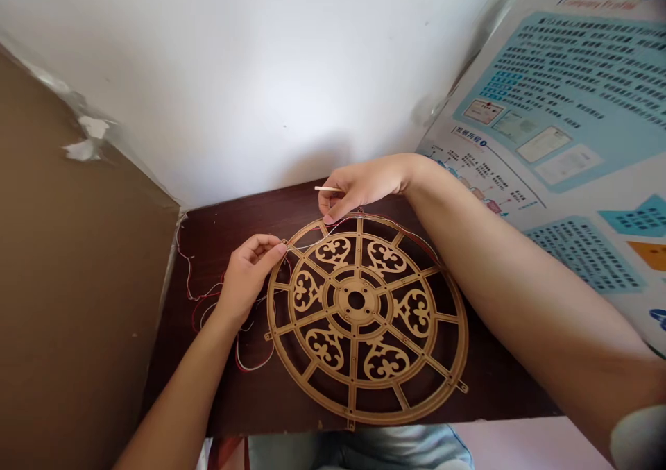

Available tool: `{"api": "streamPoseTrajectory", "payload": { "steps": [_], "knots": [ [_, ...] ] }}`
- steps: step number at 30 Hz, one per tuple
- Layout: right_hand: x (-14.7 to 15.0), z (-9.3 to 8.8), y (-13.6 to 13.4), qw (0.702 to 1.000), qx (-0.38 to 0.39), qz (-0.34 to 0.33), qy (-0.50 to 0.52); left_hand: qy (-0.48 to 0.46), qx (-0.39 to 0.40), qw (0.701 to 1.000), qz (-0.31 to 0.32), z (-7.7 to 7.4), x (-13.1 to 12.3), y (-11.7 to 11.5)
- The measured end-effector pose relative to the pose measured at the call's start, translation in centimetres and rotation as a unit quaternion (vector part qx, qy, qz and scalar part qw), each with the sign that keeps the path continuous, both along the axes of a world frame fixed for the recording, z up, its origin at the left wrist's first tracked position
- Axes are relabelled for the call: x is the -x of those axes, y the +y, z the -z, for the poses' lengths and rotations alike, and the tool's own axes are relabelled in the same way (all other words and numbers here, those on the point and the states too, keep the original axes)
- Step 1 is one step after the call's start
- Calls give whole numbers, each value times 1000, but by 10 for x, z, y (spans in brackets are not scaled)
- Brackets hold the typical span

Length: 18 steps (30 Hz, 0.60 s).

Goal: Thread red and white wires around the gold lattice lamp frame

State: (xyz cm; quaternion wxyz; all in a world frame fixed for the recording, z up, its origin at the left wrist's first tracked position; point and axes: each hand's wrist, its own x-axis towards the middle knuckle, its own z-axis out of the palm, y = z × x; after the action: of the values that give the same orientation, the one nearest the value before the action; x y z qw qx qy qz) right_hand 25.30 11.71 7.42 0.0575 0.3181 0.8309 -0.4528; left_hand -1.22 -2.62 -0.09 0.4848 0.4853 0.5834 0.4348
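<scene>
A round, tan openwork wheel-shaped frame with spokes and scroll cut-outs lies flat on the dark table. Thin red and white wires run along its far rim. My left hand is closed at the rim's far left, thumb and fingers pinching the wires beside a small tab. At the far edge my right hand is closed, with a thin white stick poking out between its fingers. Its thumb and fingertip press at the rim, near the wires; what lies under them is partly hidden.
Loose wire trails over the dark table on the left. A white wall stands behind, a brown panel on the left, and a printed poster board on the right. My legs are under the front edge.
</scene>
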Motion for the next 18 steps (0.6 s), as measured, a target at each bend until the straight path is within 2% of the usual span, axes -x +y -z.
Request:
{"api": "streamPoseTrajectory", "payload": {
  "steps": [7, 11, 18],
  "knots": [
    [2, -10, -5, 1000, -21, -11, -6, 85, -46, 993, 61, -1, -3, -1],
    [6, -16, -11, 999, -30, -12, -7, 72, -53, 994, 62, -1, -7, -5],
    [10, -23, -18, 998, -55, -18, -13, 86, -59, 994, 37, -10, -14, -15]
  ]
}}
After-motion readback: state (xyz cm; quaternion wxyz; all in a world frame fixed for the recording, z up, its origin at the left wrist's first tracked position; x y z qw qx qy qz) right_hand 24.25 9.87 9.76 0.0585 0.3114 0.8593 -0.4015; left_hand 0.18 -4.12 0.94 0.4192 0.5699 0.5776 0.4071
